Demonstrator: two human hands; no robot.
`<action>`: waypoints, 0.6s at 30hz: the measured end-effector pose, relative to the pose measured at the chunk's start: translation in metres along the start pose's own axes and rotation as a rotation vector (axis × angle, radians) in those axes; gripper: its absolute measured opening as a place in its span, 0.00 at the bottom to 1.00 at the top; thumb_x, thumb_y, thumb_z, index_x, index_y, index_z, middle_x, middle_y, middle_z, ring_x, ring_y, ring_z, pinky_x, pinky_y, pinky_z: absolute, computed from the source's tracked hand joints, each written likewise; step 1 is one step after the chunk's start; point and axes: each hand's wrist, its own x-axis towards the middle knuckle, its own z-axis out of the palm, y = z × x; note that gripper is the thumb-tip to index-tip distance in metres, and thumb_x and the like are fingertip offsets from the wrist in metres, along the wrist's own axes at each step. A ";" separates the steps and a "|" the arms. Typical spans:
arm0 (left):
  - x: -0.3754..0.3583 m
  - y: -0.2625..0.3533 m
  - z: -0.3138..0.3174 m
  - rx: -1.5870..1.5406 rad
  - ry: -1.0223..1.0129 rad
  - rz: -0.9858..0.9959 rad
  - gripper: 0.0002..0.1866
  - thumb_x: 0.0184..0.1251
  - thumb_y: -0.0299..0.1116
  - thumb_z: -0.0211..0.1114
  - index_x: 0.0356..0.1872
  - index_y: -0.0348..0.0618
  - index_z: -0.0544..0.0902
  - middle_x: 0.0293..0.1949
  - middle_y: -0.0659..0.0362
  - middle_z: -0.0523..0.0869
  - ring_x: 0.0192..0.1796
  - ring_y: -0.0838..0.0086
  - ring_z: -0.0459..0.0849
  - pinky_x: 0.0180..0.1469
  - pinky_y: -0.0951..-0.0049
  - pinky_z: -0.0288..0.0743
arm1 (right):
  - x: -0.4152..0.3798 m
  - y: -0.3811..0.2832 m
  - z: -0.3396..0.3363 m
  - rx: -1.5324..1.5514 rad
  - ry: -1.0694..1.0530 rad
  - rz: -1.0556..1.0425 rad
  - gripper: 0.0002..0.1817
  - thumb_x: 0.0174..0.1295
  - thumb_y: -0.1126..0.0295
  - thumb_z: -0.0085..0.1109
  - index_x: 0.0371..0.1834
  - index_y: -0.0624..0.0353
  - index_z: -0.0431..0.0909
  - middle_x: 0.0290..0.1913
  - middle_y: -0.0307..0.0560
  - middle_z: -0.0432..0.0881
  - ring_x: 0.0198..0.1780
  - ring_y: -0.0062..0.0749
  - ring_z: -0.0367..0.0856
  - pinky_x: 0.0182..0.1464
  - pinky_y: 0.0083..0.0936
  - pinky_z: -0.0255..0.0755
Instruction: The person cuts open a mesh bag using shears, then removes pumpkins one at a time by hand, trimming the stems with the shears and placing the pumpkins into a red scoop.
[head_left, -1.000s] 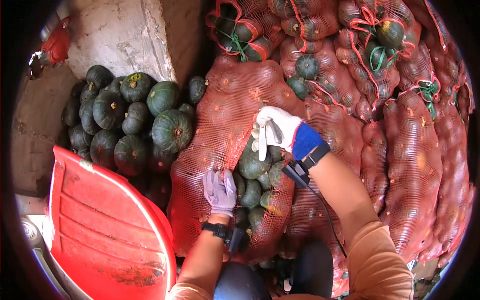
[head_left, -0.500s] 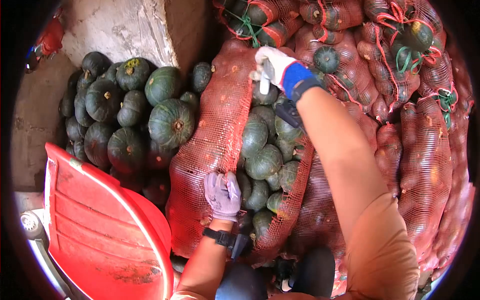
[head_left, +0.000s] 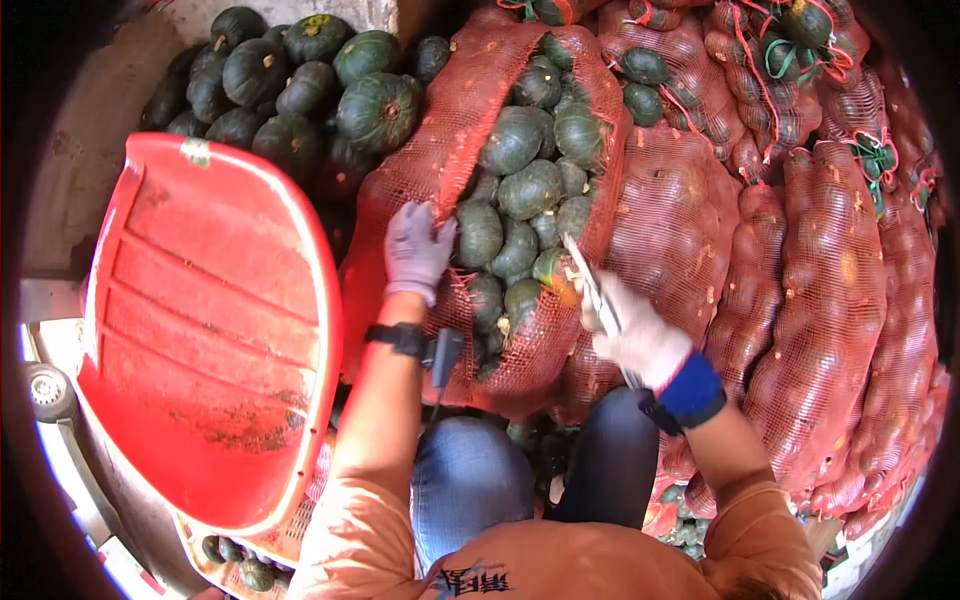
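The left hand seems to be pinching the slit sack at the opening's nine o'clock, perhaps holding it wide; the right hand is gripping a slim tool at four o'clock. The sack is holding green squashes; loose squashes are lying at ten o'clock.

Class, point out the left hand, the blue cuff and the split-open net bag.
Left hand [head_left: 415, 255]: head view, back of the glove.
Blue cuff [head_left: 690, 385]: head view, its middle.
Net bag [head_left: 452, 122]: head view, netting beside the split.
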 end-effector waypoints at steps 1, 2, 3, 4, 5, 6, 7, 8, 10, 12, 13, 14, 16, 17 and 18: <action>-0.009 -0.016 -0.013 -0.028 -0.008 -0.054 0.16 0.60 0.41 0.70 0.36 0.38 0.79 0.38 0.46 0.80 0.45 0.49 0.79 0.49 0.53 0.73 | -0.021 0.009 0.009 -0.304 0.003 0.015 0.30 0.54 0.76 0.58 0.63 0.51 0.67 0.50 0.51 0.77 0.51 0.46 0.78 0.50 0.40 0.75; -0.035 -0.076 0.026 -0.030 0.247 0.103 0.17 0.59 0.36 0.69 0.43 0.37 0.76 0.44 0.45 0.78 0.46 0.46 0.78 0.49 0.52 0.73 | -0.037 0.014 0.017 -0.529 -0.026 0.037 0.30 0.55 0.72 0.58 0.64 0.51 0.67 0.52 0.58 0.78 0.56 0.55 0.79 0.55 0.47 0.75; -0.049 -0.080 0.014 -0.014 0.159 0.019 0.16 0.58 0.32 0.68 0.45 0.38 0.76 0.46 0.45 0.77 0.49 0.47 0.77 0.51 0.52 0.73 | -0.049 0.012 0.025 -0.717 -0.087 0.078 0.30 0.55 0.70 0.59 0.64 0.51 0.66 0.53 0.57 0.78 0.56 0.55 0.79 0.57 0.48 0.74; -0.062 -0.084 0.001 0.009 0.070 -0.062 0.17 0.57 0.29 0.67 0.48 0.40 0.77 0.47 0.45 0.77 0.52 0.47 0.77 0.54 0.53 0.73 | -0.055 0.010 0.032 -0.797 -0.114 0.078 0.30 0.55 0.69 0.60 0.64 0.51 0.66 0.53 0.58 0.78 0.56 0.55 0.79 0.57 0.48 0.74; -0.072 -0.064 -0.023 0.044 0.047 -0.078 0.18 0.56 0.28 0.66 0.49 0.41 0.77 0.47 0.45 0.77 0.54 0.48 0.76 0.56 0.53 0.73 | -0.061 0.008 0.040 -0.874 -0.140 0.081 0.29 0.55 0.68 0.60 0.63 0.52 0.67 0.53 0.58 0.78 0.56 0.55 0.78 0.58 0.49 0.73; -0.082 -0.036 -0.052 -0.097 -0.057 0.022 0.23 0.56 0.26 0.67 0.56 0.42 0.75 0.54 0.47 0.76 0.60 0.50 0.74 0.63 0.58 0.70 | -0.064 0.002 0.048 -0.904 -0.174 0.064 0.29 0.55 0.68 0.60 0.63 0.52 0.68 0.53 0.57 0.78 0.57 0.55 0.78 0.58 0.48 0.73; -0.088 -0.009 -0.076 -0.240 -0.153 0.130 0.29 0.56 0.23 0.67 0.62 0.43 0.74 0.61 0.48 0.74 0.66 0.51 0.72 0.71 0.62 0.67 | -0.065 -0.008 0.054 -0.938 -0.199 0.043 0.28 0.55 0.67 0.60 0.62 0.53 0.69 0.53 0.57 0.79 0.57 0.55 0.78 0.59 0.48 0.73; -0.094 0.004 -0.089 -0.080 -0.317 0.383 0.30 0.53 0.27 0.68 0.62 0.47 0.74 0.63 0.49 0.73 0.67 0.51 0.71 0.71 0.59 0.66 | -0.065 -0.016 0.059 -0.977 -0.222 0.024 0.28 0.55 0.67 0.60 0.62 0.53 0.69 0.52 0.57 0.79 0.57 0.55 0.77 0.59 0.48 0.72; -0.118 0.017 -0.096 0.176 -0.499 0.653 0.31 0.51 0.33 0.68 0.62 0.53 0.76 0.66 0.53 0.73 0.70 0.51 0.68 0.72 0.50 0.64 | -0.060 -0.023 0.072 -1.069 -0.282 -0.082 0.24 0.56 0.67 0.59 0.58 0.56 0.72 0.52 0.57 0.79 0.57 0.53 0.78 0.60 0.46 0.71; -0.149 0.008 -0.087 0.298 -0.478 0.674 0.22 0.53 0.38 0.67 0.53 0.55 0.82 0.67 0.54 0.73 0.75 0.52 0.63 0.73 0.43 0.59 | -0.048 -0.026 0.084 -1.213 -0.355 -0.149 0.20 0.57 0.68 0.57 0.54 0.57 0.74 0.50 0.55 0.80 0.55 0.51 0.79 0.59 0.45 0.71; -0.157 -0.002 -0.082 0.282 -0.478 0.669 0.19 0.54 0.38 0.67 0.50 0.55 0.83 0.67 0.54 0.73 0.75 0.52 0.62 0.73 0.43 0.58 | -0.045 -0.021 0.089 -1.268 -0.336 -0.201 0.17 0.58 0.67 0.56 0.51 0.56 0.76 0.49 0.54 0.80 0.54 0.48 0.79 0.57 0.46 0.71; -0.160 -0.004 -0.082 0.264 -0.482 0.664 0.16 0.55 0.39 0.66 0.47 0.54 0.84 0.67 0.54 0.73 0.75 0.53 0.62 0.74 0.44 0.58 | -0.043 -0.023 0.093 -1.339 -0.336 -0.230 0.16 0.59 0.66 0.57 0.50 0.55 0.77 0.48 0.53 0.81 0.54 0.47 0.80 0.56 0.45 0.71; -0.179 -0.014 -0.072 0.105 -0.385 0.462 0.14 0.65 0.41 0.58 0.47 0.50 0.84 0.62 0.56 0.77 0.71 0.58 0.67 0.73 0.52 0.60 | -0.038 -0.028 0.101 -1.457 -0.344 -0.306 0.18 0.58 0.65 0.57 0.52 0.55 0.77 0.46 0.50 0.81 0.51 0.45 0.82 0.51 0.45 0.72; -0.179 -0.009 -0.079 0.159 -0.433 0.532 0.12 0.64 0.40 0.58 0.43 0.50 0.84 0.58 0.57 0.78 0.68 0.59 0.69 0.71 0.54 0.61 | -0.039 -0.030 0.107 -1.482 -0.376 -0.309 0.18 0.59 0.65 0.57 0.52 0.55 0.77 0.46 0.50 0.81 0.51 0.45 0.82 0.51 0.46 0.72; -0.175 -0.001 -0.091 0.217 -0.477 0.602 0.10 0.63 0.40 0.58 0.39 0.50 0.84 0.54 0.57 0.79 0.64 0.60 0.71 0.69 0.55 0.63 | -0.038 -0.034 0.114 -1.509 -0.406 -0.315 0.18 0.59 0.64 0.57 0.53 0.55 0.77 0.46 0.50 0.82 0.51 0.46 0.82 0.52 0.46 0.72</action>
